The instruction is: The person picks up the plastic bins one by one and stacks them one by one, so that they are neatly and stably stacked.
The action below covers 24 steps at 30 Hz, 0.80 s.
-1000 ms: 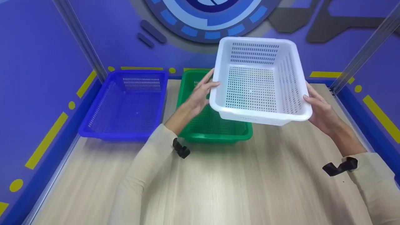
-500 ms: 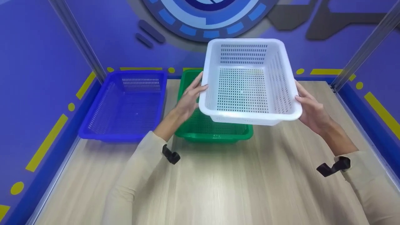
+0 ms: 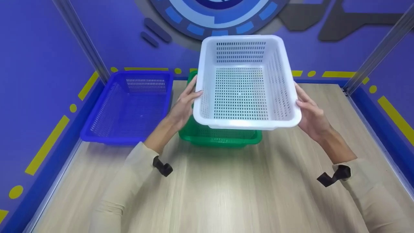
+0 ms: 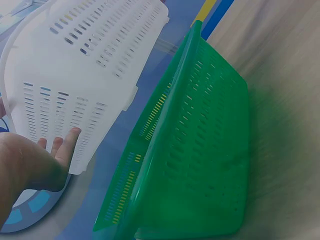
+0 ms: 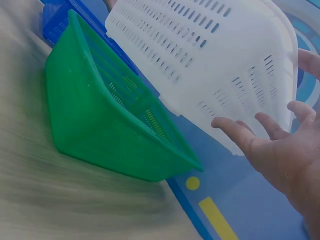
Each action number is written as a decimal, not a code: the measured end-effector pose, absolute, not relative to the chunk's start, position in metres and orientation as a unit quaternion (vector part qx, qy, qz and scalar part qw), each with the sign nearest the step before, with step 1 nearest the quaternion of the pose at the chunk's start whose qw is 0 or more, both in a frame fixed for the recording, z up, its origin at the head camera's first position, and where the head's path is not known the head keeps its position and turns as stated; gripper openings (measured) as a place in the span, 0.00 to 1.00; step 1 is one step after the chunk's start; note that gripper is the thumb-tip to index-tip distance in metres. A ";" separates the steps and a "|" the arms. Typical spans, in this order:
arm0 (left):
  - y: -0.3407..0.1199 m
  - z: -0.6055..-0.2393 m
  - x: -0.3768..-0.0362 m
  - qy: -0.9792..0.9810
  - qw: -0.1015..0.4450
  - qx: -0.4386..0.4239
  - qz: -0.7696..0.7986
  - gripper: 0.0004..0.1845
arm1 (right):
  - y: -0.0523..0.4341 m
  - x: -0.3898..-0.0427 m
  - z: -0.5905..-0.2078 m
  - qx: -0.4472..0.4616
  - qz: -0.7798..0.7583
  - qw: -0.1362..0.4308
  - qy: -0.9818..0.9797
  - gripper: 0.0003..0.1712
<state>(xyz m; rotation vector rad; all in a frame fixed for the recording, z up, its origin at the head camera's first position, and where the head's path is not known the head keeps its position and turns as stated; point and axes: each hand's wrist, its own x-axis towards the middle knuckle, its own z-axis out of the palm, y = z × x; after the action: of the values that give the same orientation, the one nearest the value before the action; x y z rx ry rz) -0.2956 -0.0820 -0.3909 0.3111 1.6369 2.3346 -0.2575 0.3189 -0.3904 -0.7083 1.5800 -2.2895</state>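
The white basket (image 3: 239,94) is held up in the air, its mouth turned towards the head camera and nothing visible inside. The left hand (image 3: 182,108) grips it at about eight o'clock and the right hand (image 3: 312,118) at about four, each with the thumb at the rim and the fingers against the outer wall. In the wrist views those fingers lie spread along the slotted sides rather than hooked beneath the base, so the hold seems to rest on sideways pressure. If one side slackened, the basket could pivot or slide out of the other hand.

Towards six to seven o'clock of it in the head view stands the green basket (image 3: 223,140), partly covered by it; both wrist views show a gap between the two. Lowering one hand sooner than the other could catch a corner on the green rim and shove that basket askew, and fingers outside the white walls could get pinched there.

Further out, between eight and nine o'clock, sits the blue basket (image 3: 136,113). The left forearm crosses near its four o'clock corner; whether they touch cannot be told, but a swing that way could knock it along the table (image 3: 233,191).
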 end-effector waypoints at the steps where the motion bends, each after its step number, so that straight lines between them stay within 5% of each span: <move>1: -0.084 -0.391 -0.295 0.566 0.136 0.105 0.807 0.39 | 0.317 -0.258 -0.391 -0.245 -0.791 0.136 0.544 0.36; 24: -0.122 -0.410 -0.297 0.512 0.108 0.079 0.848 0.35 | 0.277 -0.276 -0.427 -0.222 -0.804 0.169 0.525 0.37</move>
<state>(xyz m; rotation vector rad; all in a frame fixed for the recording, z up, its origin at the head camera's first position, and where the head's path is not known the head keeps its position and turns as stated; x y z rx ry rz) -0.2966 -0.1219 -0.4101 0.2331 1.5076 2.4950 -0.2764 0.2774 -0.4271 -0.6320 1.4916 -2.2855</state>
